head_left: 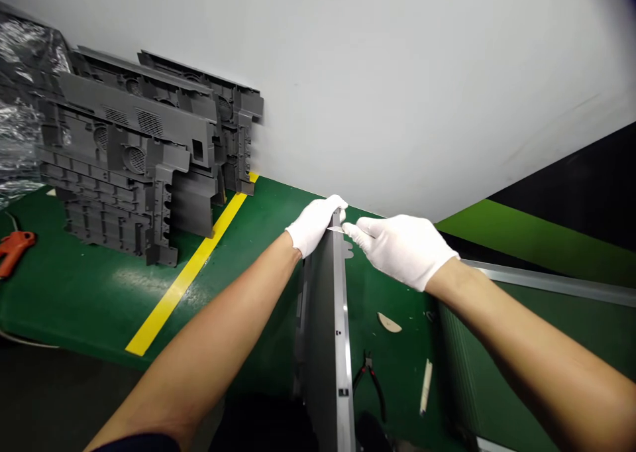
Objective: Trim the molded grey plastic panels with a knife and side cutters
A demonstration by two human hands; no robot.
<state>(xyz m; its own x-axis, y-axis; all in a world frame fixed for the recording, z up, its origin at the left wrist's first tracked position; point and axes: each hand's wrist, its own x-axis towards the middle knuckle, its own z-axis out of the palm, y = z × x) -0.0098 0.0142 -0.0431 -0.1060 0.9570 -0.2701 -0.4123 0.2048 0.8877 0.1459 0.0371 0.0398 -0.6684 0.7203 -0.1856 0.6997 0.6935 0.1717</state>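
A grey panel (340, 299) stands on edge in front of me, its narrow metal side with small slots facing up. My left hand (317, 224), in a white glove, is closed around the panel's far end. My right hand (405, 248), also gloved, pinches a thin pointed blade (336, 229); its handle is hidden in the fingers. The blade's tip lies across the panel's edge, close to my left fingers. Just below the blade, a small grey lobed tab (348, 249) sticks out from the panel's right side.
Several dark grey plastic housings (134, 147) stand at the left, near clear plastic wrap (20, 101) and an orange-handled tool (16, 250). Pliers (368, 372), a half-round piece (389, 323) and a pale strip (426, 387) lie right of the panel. A metal-framed panel (556, 283) is far right.
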